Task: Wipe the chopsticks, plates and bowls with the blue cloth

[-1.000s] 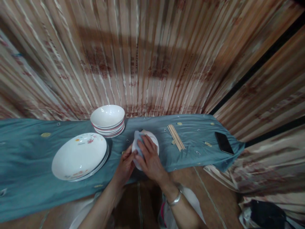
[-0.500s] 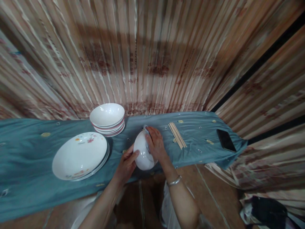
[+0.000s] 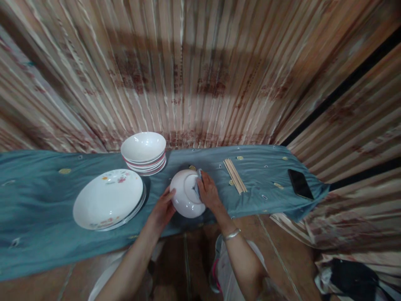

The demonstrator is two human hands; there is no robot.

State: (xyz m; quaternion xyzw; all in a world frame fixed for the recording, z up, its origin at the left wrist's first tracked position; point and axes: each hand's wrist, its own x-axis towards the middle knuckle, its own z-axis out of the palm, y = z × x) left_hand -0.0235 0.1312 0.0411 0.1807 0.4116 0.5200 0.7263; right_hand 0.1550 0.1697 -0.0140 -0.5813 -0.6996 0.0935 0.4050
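Observation:
A white bowl is held above the cloth with its underside and foot ring towards me. My left hand grips the bowl's left rim, thumb on the outer surface. At the bowl's right side, my right hand presses a light bluish cloth against it, fingers bent around the cloth. Behind and to the left stands a stack of white bowls with red bands. Large white plates with a floral pattern lie stacked at the left.
A teal patterned cloth covers the long table. Wooden chopsticks lie right of my hands, and a black phone is near the right end. Pleated curtains hang behind. A dark bag sits at the lower right.
The bowl has turned so that its foot ring now faces me. My right hand with the cloth has moved slightly down and right, and my left hand a little left on the rim.

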